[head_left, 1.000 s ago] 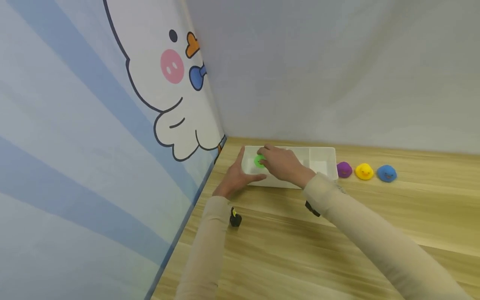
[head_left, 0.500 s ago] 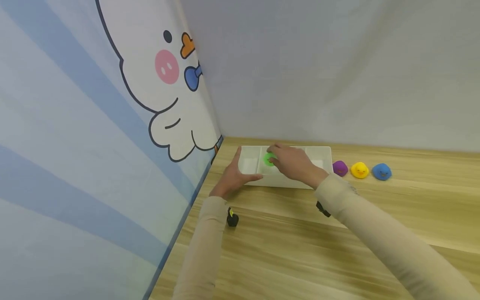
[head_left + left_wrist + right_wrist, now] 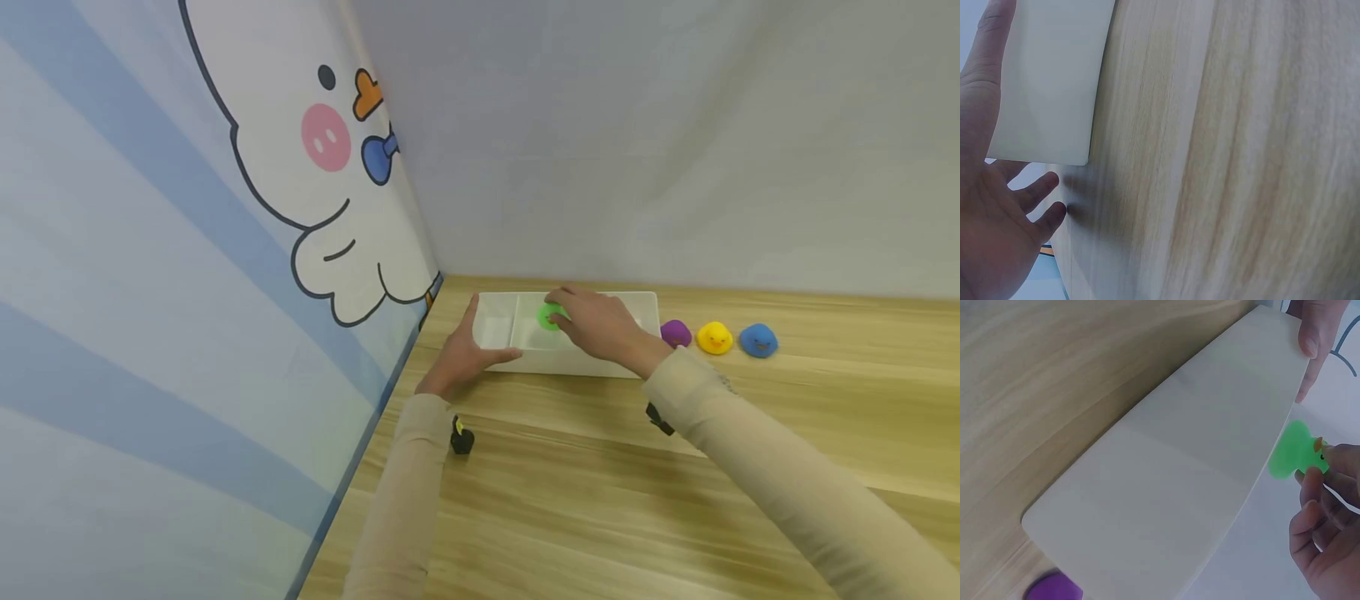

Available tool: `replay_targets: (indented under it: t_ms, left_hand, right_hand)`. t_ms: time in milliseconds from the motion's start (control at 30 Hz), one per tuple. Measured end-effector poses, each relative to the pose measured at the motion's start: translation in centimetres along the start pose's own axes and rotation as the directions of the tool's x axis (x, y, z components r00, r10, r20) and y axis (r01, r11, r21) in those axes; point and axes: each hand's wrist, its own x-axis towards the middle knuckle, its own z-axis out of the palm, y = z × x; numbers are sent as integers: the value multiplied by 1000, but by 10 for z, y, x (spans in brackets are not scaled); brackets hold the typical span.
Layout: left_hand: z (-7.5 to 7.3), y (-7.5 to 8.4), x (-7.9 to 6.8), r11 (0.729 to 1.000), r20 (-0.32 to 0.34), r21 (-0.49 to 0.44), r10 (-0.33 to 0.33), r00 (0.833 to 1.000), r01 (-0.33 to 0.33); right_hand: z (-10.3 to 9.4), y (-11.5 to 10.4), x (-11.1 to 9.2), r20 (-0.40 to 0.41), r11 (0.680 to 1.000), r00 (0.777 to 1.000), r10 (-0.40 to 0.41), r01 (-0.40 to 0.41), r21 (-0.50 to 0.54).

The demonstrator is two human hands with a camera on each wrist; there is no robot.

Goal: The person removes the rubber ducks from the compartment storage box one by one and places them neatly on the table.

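A white divided tray (image 3: 573,363) stands near the back edge of the table. My left hand (image 3: 459,360) is spread around its left end, the thumb lying along the front wall and the other fingers extended past the end. In the left wrist view, those fingers (image 3: 1035,192) look apart from the tray. Between thumb and fingertips, my right hand (image 3: 606,327) pinches a green rubber duck (image 3: 1292,450) with an orange beak. The duck is at the middle compartment, right of the left divider. Whether it touches the tray floor I cannot tell. My right hand hides part of the tray's right half.
Three more rubber ducks sit in a row beside the tray's right end: purple (image 3: 676,333), yellow (image 3: 715,338) and blue (image 3: 759,341). A grey curtain (image 3: 637,167) hangs behind the wooden table (image 3: 570,500). A patterned cloth (image 3: 150,333) borders the left side.
My right hand has moved the green duck rightward, from the left compartment to the middle one. The left hand keeps its place at the tray's end, and the head view has shifted slightly.
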Motion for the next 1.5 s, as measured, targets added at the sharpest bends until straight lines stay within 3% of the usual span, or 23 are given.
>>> replay_targets:
  t_ms: [600,900,1500]
  left_hand:
    - [-2,0,-1,1000,16,-7,21,1000,-21]
    - [-4,-1,-2,1000,23,-11,29,999,-29]
    - [-4,-1,-4,1000,31,-15,23,999,-23]
  right_hand:
    - [-18,25,-23,0,999,999,51,-51,6]
    - [-22,38,-36,-46,999,999,27,-28,-30]
    - [-37,58,-63,-17,997,997,74,-75,-34]
